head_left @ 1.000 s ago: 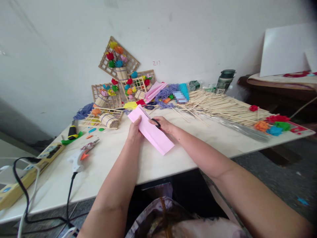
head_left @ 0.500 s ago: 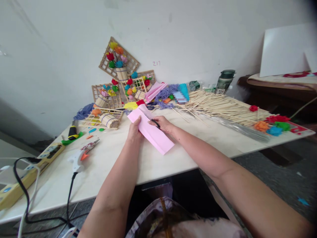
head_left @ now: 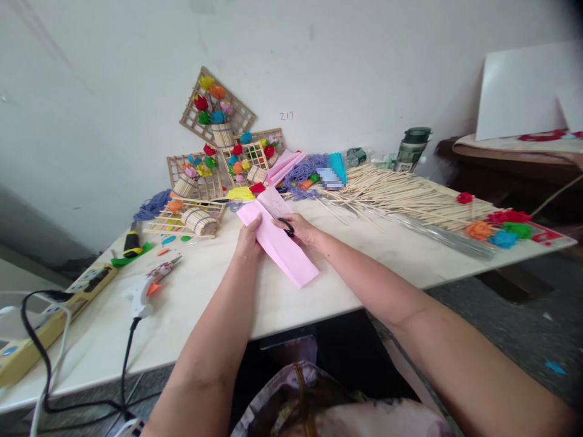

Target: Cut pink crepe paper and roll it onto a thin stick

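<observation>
Bare-handed work with pink paper above a pale tabletop [head_left: 204, 321]. The left hand [head_left: 248, 238] pinches the folded-looking pink paper [head_left: 288, 255] near its far end, thumb on the upper face and fingers largely hidden beneath. The right hand [head_left: 304, 230] is closed around the black handles of a pair of scissors [head_left: 288, 227], set against the paper's right side; whether the blades are parted cannot be told. The paper, held tilted between the hands, spreads into two portions at its far end. To the left lie a white hot glue gun [head_left: 144, 296] and a yellow power strip [head_left: 68, 312]; beyond the hands, flower-decorated stick lattices [head_left: 245, 113] and purple yarn [head_left: 298, 176]; to the right, a heap of thin wooden sticks [head_left: 401, 197].
</observation>
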A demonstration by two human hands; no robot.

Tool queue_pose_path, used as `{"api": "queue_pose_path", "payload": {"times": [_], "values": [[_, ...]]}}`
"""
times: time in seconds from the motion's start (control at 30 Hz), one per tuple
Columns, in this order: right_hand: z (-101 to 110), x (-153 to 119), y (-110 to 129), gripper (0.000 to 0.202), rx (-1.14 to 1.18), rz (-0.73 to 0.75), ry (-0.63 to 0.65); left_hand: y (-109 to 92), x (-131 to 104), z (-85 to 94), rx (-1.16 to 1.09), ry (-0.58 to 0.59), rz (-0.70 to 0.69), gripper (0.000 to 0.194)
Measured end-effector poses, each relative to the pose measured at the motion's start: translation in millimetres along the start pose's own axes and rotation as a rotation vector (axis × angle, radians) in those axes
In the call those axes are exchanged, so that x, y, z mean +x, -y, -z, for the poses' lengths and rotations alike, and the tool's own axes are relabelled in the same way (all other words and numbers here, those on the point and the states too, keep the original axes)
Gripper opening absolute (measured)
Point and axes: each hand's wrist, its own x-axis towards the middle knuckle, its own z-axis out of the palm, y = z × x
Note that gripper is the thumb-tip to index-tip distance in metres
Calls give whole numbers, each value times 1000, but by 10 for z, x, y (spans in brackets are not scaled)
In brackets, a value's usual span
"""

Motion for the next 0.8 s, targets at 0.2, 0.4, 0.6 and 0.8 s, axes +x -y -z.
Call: {"api": "queue_pose_path", "payload": {"times": [0.2,0.4,0.6,0.8], "values": [[4,10,0,34,37,19,0,36,-12,-14,2,0,21,36],[24,19,5,35,-62,36,-41,40,7,10,13,30,11,35],[32,56,-38,36,-88,64,-45,33,12,12,27,20,-16,32],[25,85,-91,35,-28,64,-40,38,15,18,33,15,-20,30]]}}
